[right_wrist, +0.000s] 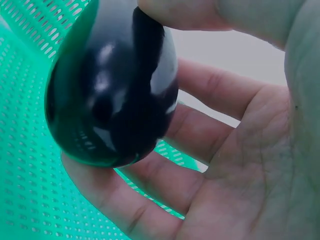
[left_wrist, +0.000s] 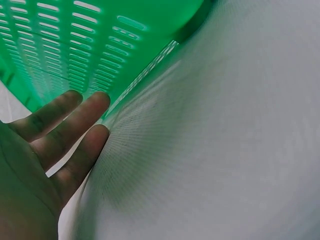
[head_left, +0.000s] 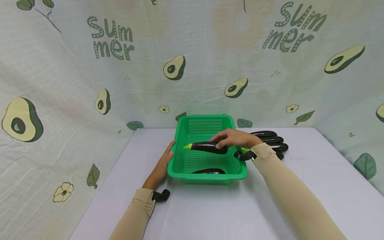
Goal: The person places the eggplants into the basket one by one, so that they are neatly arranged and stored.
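A dark purple eggplant (head_left: 207, 147) with a pale green stem end is held over the green plastic basket (head_left: 207, 176). My right hand (head_left: 235, 138) grips it near its rounded end; in the right wrist view the thumb and fingers curl round the eggplant (right_wrist: 110, 90). Inside the basket, by the near wall, lies another eggplant (head_left: 210, 171), partly hidden by the rim. At the basket's left side rests my left hand (head_left: 162, 166). The left wrist view shows its fingers (left_wrist: 75, 120) extended against or close beside the slotted wall (left_wrist: 85, 45).
Several eggplants (head_left: 274, 143) lie in a pile on the white table (head_left: 204, 213), right of the basket and partly behind my right wrist. A cloth (head_left: 204, 100) printed with avocados hangs behind the table and along its sides.
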The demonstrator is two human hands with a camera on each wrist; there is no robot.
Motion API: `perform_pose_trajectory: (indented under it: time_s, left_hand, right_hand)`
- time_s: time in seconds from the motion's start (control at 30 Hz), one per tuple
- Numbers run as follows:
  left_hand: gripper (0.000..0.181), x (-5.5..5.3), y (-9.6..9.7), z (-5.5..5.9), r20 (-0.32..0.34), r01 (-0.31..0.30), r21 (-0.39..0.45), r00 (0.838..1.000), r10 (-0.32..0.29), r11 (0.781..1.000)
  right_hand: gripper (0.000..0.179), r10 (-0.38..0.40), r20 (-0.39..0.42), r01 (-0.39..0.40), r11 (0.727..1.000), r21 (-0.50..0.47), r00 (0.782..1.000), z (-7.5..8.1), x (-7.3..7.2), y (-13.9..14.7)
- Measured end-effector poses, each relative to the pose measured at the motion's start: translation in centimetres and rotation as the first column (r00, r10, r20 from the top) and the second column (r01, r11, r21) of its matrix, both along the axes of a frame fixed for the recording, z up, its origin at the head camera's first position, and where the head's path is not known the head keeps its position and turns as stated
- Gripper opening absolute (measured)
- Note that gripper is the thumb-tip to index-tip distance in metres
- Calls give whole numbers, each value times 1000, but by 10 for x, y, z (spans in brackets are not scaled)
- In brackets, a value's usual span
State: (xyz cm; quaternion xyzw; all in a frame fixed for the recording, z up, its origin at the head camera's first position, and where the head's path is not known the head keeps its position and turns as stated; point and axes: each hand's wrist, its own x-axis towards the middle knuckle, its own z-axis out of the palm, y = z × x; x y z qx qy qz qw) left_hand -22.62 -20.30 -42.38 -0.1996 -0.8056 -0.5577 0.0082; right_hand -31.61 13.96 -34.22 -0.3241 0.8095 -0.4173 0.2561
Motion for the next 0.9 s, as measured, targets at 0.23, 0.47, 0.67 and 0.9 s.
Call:
perform_pose_trajectory:
  time_s: [0.23,0.47,0.67,0.9]
  left_hand:
    - [55,0,0,2,-5,3,0,1000,-3,1000]
    - [55,-2,-1,0,-6,5,6,1000,-4,1000]
    - [55,-8,-1,-11,-25,-6,24,1000,7,1000]
    - [55,-15,-6,-22,-13,-14,16,1000,14,1000]
  right_hand:
    - [45,6,15,-6,999,42,1000,-3,-3,-8]
    - [47,16,44,-19,998,54,999,-5,-4,-11]
    - [46,11,60,-15,998,67,998,-9,-5,-13]
    - [43,45,46,-51,990,129,998,-11,-5,-20]
